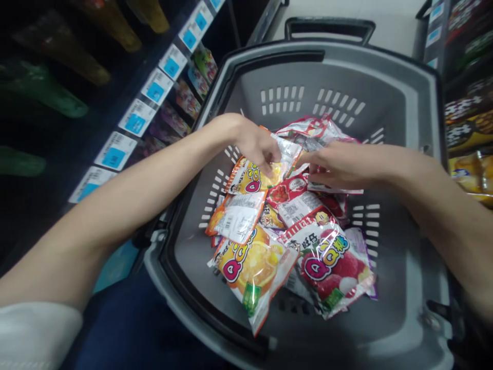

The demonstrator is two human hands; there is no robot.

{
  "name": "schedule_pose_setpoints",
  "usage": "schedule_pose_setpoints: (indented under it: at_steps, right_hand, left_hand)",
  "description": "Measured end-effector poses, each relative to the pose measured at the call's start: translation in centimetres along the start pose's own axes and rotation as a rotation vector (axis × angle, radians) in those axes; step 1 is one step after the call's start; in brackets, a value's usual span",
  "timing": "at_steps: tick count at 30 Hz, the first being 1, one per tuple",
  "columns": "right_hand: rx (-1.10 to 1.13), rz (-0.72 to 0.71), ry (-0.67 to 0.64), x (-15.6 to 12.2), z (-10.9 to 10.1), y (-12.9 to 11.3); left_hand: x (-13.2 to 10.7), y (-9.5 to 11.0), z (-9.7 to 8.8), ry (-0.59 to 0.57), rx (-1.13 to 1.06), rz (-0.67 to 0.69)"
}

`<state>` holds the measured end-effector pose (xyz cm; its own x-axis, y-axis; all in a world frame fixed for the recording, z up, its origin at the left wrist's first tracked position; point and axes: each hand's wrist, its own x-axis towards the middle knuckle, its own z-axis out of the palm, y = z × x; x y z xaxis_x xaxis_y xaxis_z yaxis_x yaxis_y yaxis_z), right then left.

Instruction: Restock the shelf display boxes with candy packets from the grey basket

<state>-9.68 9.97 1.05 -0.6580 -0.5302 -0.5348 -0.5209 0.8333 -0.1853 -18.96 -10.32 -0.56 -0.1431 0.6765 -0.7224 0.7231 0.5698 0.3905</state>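
Observation:
A grey plastic shopping basket (389, 108) holds a pile of several candy bags. My left hand (256, 144) reaches in from the left, its fingers curled down onto a yellow-orange candy bag (252, 179) near the top of the pile. My right hand (337, 164) comes in from the right, fingers closed on a red and clear candy bag (327, 186). An orange-fruit bag (254, 264) and a red lychee bag (333, 262) lie at the near side of the pile.
Dark store shelves with blue and white price tags (156, 87) run along the left, with more snack bags (188, 97) below them. Another shelf of yellow packs (470, 172) stands at the right. The basket's black handle (329, 25) lies at the far side.

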Motion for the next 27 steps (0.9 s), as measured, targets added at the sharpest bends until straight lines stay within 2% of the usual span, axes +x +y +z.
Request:
schedule_pose_setpoints:
  at_steps: [5, 10, 13, 15, 19, 21, 23, 25, 27]
  right_hand:
    - [0.024, -0.081, 0.141, 0.3, -0.4, 0.0]
    - [0.071, -0.142, 0.135, 0.6, -0.1, 0.4]
    - [0.063, -0.110, 0.137, 0.6, -0.1, 0.5]
    - [0.050, -0.059, 0.182, 0.5, -0.2, 0.7]
    - [0.088, 0.063, 0.396, 0.0, -1.0, 0.5]
    - [0.174, 0.137, 0.535, -0.3, -1.4, 0.3]
    - [0.286, 0.194, 0.688, -0.5, -1.7, 0.0]
    - [0.372, 0.256, 0.831, -0.6, -1.8, 0.0]
    - [0.418, 0.304, 0.896, -0.4, -1.7, 0.5]
  left_hand:
    - [-0.1, 0.7, 0.0, 0.131, 0.049, 0.028]
    - [-0.2, 1.2, -0.1, 0.217, 0.011, 0.122]
    - [-0.2, 1.7, 0.0, 0.298, -0.006, 0.139]
    - [-0.3, 1.9, 0.0, 0.375, -0.004, 0.142]
    - [-1.0, 2.0, -0.3, 0.629, -0.007, 0.133]
    - [-1.4, 1.9, -0.5, 0.792, -0.031, 0.129]
    - [-1.5, 1.9, -0.8, 0.905, -0.090, 0.131]
    - [-1.4, 1.8, -1.0, 0.934, -0.162, 0.127]
    - [-1.2, 1.7, -1.0, 0.919, -0.224, 0.119]
